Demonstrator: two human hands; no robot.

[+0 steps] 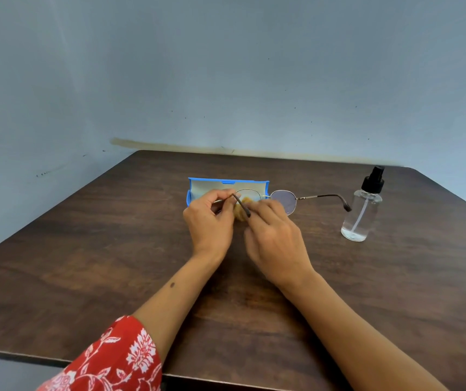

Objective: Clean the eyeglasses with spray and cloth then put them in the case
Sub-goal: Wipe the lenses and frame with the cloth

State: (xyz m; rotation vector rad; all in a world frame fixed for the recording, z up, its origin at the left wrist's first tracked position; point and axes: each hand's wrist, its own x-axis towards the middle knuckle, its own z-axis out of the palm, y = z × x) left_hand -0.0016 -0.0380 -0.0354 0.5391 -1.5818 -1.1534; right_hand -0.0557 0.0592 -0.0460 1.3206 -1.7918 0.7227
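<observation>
Thin metal-framed eyeglasses (284,199) with round lenses are held above the table's middle, one temple arm stretching right toward the bottle. My left hand (210,218) pinches the frame at its left hinge, the left temple sticking out toward me. My right hand (275,238) grips a crumpled yellow cloth (243,207) against the left lens; the hand is blurred. The blue case (227,185) lies open just behind my hands, its pale lining showing. A clear spray bottle (362,211) with a black pump top stands upright at the right.
The dark wooden table (113,249) fills the lower view, its front edge close to my body. A blue-grey wall stands right behind its far edge and along its left side. My left arm wears a red floral sleeve (113,359).
</observation>
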